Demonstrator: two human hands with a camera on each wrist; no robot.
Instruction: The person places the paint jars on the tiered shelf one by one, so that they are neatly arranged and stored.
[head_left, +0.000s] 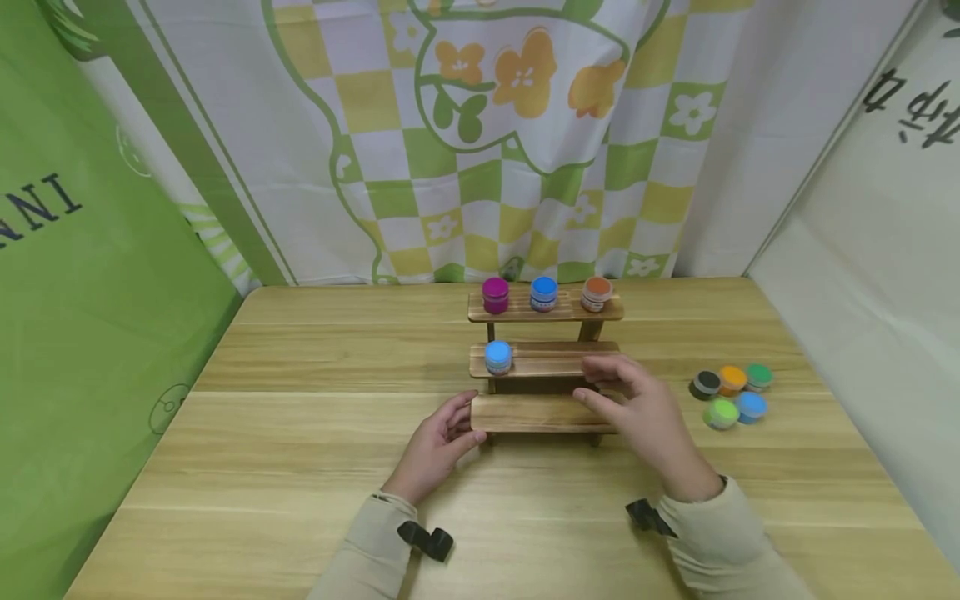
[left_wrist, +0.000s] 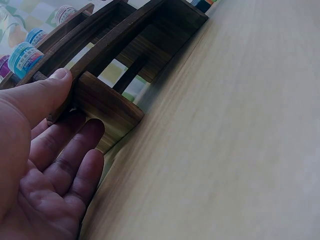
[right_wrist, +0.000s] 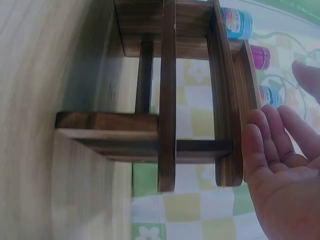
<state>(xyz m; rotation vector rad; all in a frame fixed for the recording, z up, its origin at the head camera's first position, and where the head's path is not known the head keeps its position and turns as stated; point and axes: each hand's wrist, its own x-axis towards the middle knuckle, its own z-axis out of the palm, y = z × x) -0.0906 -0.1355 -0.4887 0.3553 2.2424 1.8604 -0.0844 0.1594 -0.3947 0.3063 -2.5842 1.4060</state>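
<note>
A three-tier wooden display stand sits mid-table. My left hand holds the left end of its lowest step, thumb at the front edge and fingers round the end. In the left wrist view, the thumb lies on the board's edge. My right hand hovers over the right side of the lower tiers, fingers loosely spread and holding nothing. On the top tier are small jars: magenta, blue and orange-brown. A light blue jar stands at the middle tier's left end.
Right of the stand, several more small jars cluster on the wooden table, among them a black jar, an orange jar and a light green jar. A patterned curtain hangs behind the table.
</note>
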